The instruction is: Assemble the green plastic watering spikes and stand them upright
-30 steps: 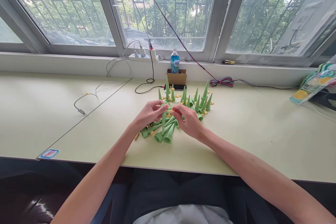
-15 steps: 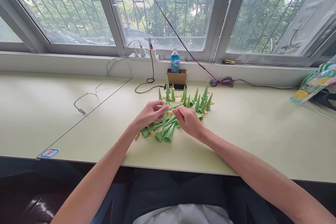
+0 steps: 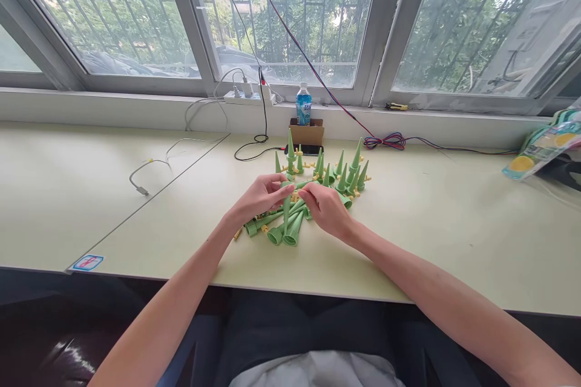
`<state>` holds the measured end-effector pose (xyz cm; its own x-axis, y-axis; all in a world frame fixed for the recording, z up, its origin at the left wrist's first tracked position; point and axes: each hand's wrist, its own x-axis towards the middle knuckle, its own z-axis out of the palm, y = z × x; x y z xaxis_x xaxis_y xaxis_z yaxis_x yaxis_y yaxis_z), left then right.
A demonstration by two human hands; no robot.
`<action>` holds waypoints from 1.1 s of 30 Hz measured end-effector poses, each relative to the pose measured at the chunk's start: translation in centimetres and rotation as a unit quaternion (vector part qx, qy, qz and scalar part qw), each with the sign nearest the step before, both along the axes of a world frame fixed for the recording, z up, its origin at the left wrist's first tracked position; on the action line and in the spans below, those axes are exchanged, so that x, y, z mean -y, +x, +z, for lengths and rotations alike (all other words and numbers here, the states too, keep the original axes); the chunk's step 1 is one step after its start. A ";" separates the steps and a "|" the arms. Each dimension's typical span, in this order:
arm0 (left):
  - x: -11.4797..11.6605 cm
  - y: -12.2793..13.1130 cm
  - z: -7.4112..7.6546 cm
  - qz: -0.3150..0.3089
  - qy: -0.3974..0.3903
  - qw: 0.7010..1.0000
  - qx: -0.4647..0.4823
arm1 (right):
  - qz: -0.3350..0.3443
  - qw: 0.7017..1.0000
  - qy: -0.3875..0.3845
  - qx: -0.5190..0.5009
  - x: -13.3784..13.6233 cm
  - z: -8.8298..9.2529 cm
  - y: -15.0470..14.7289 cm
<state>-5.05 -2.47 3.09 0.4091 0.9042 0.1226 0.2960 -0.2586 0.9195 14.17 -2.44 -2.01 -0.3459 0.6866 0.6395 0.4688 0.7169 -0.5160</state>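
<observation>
Between its thumb and fingers my left hand [image 3: 265, 196] pinches a green spike [image 3: 286, 211], its tip pointing down. Close beside it on the right, my right hand [image 3: 325, 205] is closed; whatever its fingertips hold is too small to make out. Several green hollow cones [image 3: 291, 237] lie in a pile below and behind the hands. Beyond them several green spikes [image 3: 290, 148] with small yellow fittings stand upright, and another group [image 3: 354, 172] stands to the right.
A blue bottle [image 3: 304, 106] rises behind a small cardboard box [image 3: 306, 133] at the sill. A dark phone [image 3: 311, 150] lies before the box. Cables run left, near a power strip [image 3: 247, 97]. Coiled red-blue wire [image 3: 385, 141] and a plastic package [image 3: 540, 148] are at the right.
The green spike in my left hand has tilted slightly, its upper end now a little further right. Both hands stay in nearly the same place.
</observation>
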 end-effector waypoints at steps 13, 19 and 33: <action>0.0 0.0 0.0 0.010 -0.005 1.000 0.020 | 0.017 1.000 -0.020 -0.003 0.3 0.2 0.0; -0.1 0.0 -0.1 -0.004 -0.008 1.000 0.010 | -0.001 0.999 -0.031 0.027 0.3 0.1 -0.1; -0.3 -0.2 -0.3 0.017 0.009 1.000 -0.008 | 0.011 0.999 -0.038 0.000 0.4 0.1 -0.1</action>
